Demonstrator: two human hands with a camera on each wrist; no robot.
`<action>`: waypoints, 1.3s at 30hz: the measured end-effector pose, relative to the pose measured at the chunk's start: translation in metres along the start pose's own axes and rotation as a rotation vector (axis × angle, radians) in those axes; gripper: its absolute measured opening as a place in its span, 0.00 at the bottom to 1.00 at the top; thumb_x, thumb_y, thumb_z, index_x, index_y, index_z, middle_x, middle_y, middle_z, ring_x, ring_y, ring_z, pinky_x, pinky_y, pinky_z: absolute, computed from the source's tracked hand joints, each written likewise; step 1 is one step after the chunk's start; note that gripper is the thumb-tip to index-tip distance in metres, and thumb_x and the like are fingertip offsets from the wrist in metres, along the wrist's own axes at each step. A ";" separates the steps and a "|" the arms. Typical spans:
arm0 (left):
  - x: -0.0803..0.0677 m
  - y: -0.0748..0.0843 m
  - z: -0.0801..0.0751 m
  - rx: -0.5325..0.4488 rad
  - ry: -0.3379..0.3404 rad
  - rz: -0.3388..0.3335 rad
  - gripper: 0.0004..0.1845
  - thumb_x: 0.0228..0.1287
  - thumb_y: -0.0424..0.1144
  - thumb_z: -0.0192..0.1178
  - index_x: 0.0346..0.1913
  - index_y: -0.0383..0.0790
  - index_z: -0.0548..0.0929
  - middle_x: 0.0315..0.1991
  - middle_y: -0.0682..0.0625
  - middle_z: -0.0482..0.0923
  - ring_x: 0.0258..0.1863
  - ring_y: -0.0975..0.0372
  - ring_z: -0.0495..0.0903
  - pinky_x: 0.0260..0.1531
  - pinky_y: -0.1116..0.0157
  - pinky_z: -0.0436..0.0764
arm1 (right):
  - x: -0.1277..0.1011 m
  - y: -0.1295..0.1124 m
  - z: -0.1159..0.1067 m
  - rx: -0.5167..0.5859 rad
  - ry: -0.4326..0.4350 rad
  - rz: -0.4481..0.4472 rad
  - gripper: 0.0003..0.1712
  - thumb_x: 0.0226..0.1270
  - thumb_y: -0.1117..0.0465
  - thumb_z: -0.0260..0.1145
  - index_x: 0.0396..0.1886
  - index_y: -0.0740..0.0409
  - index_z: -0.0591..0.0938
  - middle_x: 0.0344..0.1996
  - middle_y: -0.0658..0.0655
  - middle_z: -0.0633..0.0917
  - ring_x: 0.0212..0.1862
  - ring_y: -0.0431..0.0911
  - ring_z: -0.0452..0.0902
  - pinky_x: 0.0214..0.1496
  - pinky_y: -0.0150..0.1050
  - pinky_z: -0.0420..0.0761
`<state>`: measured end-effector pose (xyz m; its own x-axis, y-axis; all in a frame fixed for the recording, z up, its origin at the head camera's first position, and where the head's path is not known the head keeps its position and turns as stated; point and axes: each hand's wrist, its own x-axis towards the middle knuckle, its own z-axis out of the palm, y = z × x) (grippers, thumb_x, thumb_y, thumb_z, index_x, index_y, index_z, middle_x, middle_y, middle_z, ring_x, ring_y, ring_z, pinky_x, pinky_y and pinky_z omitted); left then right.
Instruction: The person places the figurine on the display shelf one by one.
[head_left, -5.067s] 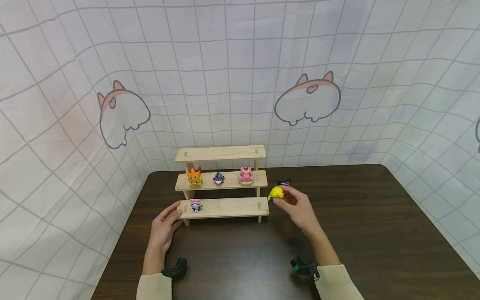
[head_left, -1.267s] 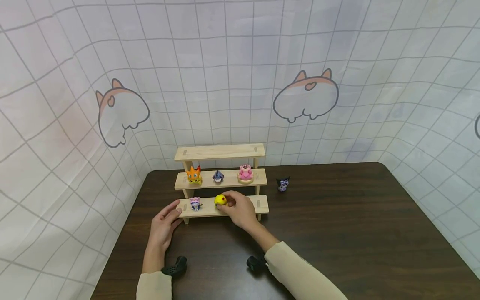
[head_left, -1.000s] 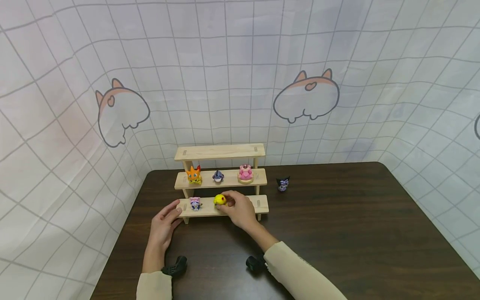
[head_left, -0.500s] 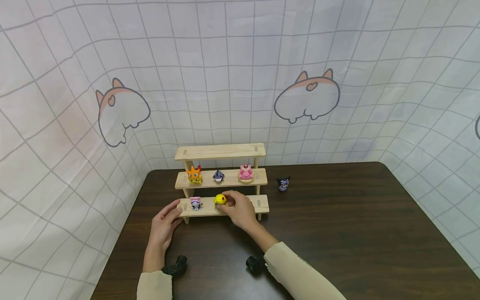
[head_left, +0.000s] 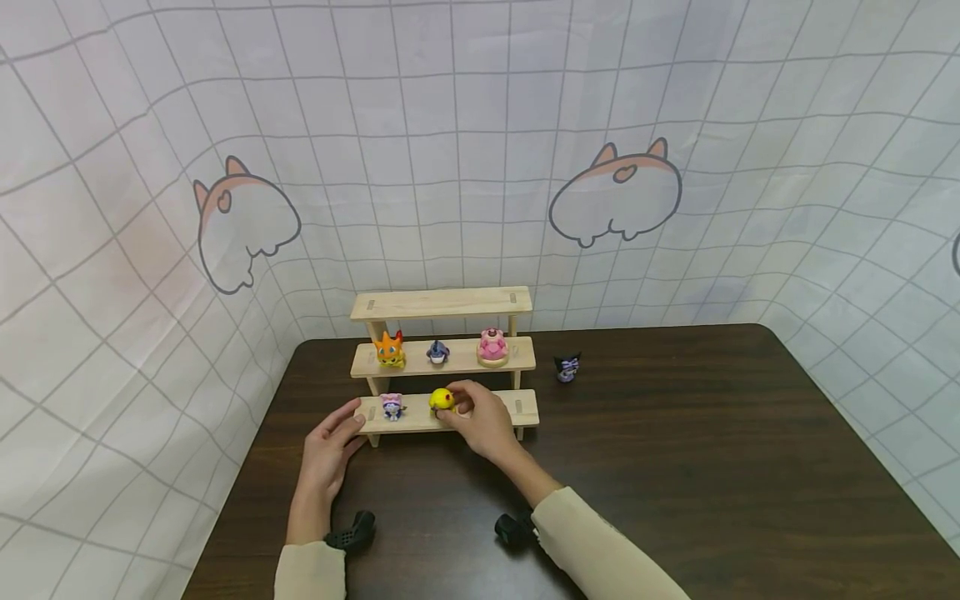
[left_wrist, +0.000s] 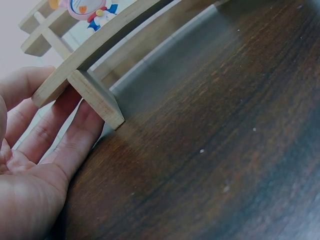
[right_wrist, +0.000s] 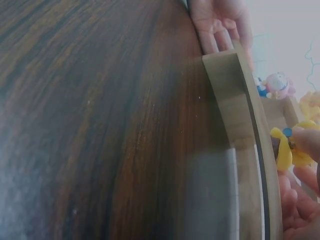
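A three-tier wooden display shelf (head_left: 480, 413) stands on the dark table. My left hand (head_left: 327, 450) holds the left end of its lowest tier; in the left wrist view its fingers (left_wrist: 75, 142) reach beneath the board beside the leg. On that same tier, my right hand (head_left: 480, 419) pinches a small yellow figurine (head_left: 441, 399) between thumb and fingers, hiding part of it. To its left sits a pink-hatted figurine (head_left: 392, 407). The middle tier carries an orange-eared figurine (head_left: 389, 350), a small blue figurine (head_left: 438, 352) and a pink figurine (head_left: 492, 347) on a round base.
A black and purple figurine (head_left: 567, 367) stands on the table (head_left: 712, 442) right of the shelf. The top tier (head_left: 441, 303) rises at the back. A white gridded cloth (head_left: 465, 183) hangs behind and at both sides.
My right hand has carried the yellow figurine from right of the shelf leftward onto the lowest tier. Over the last second both hands stay almost still, the left at the shelf's end.
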<state>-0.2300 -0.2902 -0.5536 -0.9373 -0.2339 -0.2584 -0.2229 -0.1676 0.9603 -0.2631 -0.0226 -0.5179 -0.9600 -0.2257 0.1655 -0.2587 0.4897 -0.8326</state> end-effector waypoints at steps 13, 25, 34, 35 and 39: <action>0.000 0.000 0.001 0.002 0.005 -0.006 0.27 0.74 0.41 0.63 0.72 0.43 0.74 0.73 0.47 0.70 0.53 0.73 0.82 0.55 0.69 0.83 | -0.014 0.011 -0.020 0.121 -0.005 -0.054 0.19 0.65 0.60 0.74 0.53 0.61 0.83 0.41 0.56 0.85 0.38 0.41 0.79 0.41 0.27 0.79; -0.001 0.000 0.001 0.000 0.006 -0.001 0.26 0.74 0.41 0.63 0.72 0.44 0.74 0.71 0.48 0.71 0.54 0.73 0.82 0.56 0.69 0.83 | -0.032 0.033 -0.068 0.186 -0.166 -0.021 0.14 0.73 0.58 0.67 0.50 0.63 0.84 0.38 0.56 0.86 0.38 0.43 0.80 0.42 0.34 0.83; -0.001 0.000 0.001 0.000 0.002 -0.008 0.26 0.74 0.40 0.62 0.73 0.44 0.74 0.73 0.49 0.70 0.55 0.74 0.81 0.56 0.69 0.82 | -0.041 0.060 -0.105 0.232 -0.090 0.025 0.10 0.73 0.62 0.67 0.47 0.64 0.84 0.34 0.64 0.85 0.33 0.52 0.82 0.37 0.47 0.86; -0.001 0.000 0.001 -0.003 0.002 -0.006 0.26 0.74 0.40 0.62 0.73 0.44 0.74 0.73 0.49 0.70 0.55 0.74 0.81 0.56 0.69 0.82 | -0.041 0.063 -0.109 0.231 -0.060 0.042 0.10 0.72 0.62 0.67 0.47 0.65 0.84 0.35 0.64 0.85 0.33 0.51 0.82 0.37 0.45 0.86; 0.000 0.000 0.001 -0.016 0.008 -0.001 0.27 0.73 0.40 0.63 0.73 0.43 0.74 0.72 0.49 0.72 0.54 0.73 0.82 0.54 0.70 0.83 | -0.039 0.080 -0.123 0.248 0.048 0.162 0.14 0.73 0.62 0.67 0.52 0.66 0.82 0.38 0.63 0.85 0.38 0.54 0.81 0.38 0.39 0.84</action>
<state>-0.2297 -0.2896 -0.5539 -0.9349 -0.2413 -0.2603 -0.2196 -0.1829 0.9583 -0.2591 0.1291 -0.5257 -0.9922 -0.1180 0.0397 -0.0730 0.2940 -0.9530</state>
